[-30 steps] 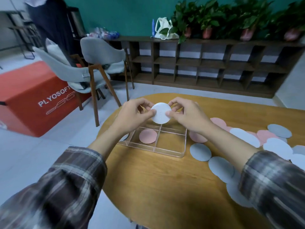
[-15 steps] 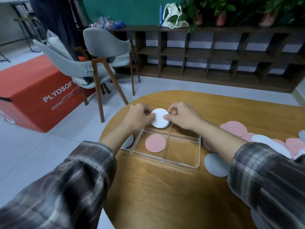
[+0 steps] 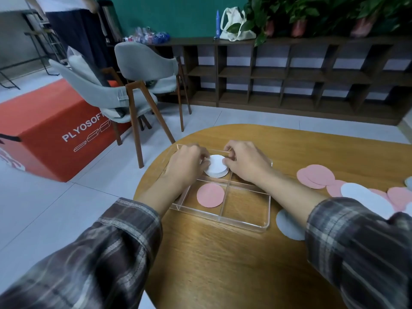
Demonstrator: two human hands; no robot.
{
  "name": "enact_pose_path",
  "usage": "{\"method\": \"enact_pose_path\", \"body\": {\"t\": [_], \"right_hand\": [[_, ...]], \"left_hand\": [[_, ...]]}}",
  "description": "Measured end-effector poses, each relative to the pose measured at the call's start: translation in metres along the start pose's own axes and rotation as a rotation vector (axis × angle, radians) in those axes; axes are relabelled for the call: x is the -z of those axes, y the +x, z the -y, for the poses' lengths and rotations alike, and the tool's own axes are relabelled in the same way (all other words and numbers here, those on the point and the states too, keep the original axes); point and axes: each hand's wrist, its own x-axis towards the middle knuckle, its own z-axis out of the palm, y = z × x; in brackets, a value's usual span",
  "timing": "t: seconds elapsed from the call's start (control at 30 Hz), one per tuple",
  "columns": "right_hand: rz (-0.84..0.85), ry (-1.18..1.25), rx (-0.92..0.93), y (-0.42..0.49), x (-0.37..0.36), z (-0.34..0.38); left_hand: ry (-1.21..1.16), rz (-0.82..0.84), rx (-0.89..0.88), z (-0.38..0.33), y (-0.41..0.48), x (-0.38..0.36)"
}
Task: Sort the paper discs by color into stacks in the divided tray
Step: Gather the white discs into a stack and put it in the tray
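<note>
Head view: left hand and right hand, fingers pinched on round white disc stack, clear divided tray, left edge of glossy wooden counter.

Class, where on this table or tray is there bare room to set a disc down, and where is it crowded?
Free: the tray's near right compartment, beside the pink disc; the bare table nearer than the tray. Crowded: the far left compartment, where the left hand and right hand hold the white stack; the table's right side, with overlapping loose discs.
</note>
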Motion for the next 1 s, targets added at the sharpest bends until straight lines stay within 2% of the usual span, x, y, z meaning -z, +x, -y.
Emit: {"method": "enact_pose_path", "body": {"t": [0.17,0.5,0.7,1.0], "right_hand": [[0.005,0.17,-0.015,-0.023,0.036,-0.014],[-0.12,0.203,-0.091,-0.125,0.124,-0.086],[-0.195,0.196,-0.193,-0.191,0.161,-0.151],[-0.226,0.228,-0.244,-0.258,0.184,-0.223]], "left_hand": [[-0.047,0.004,-0.058,-0.032,-0.004,0.017],[-0.109,0.071,-0.293,-0.162,-0.009,0.027],[-0.138,0.13,-0.392,-0.243,-0.017,0.006],[-0.227,0.186,-0.39,-0.318,-0.032,-0.061]]}}
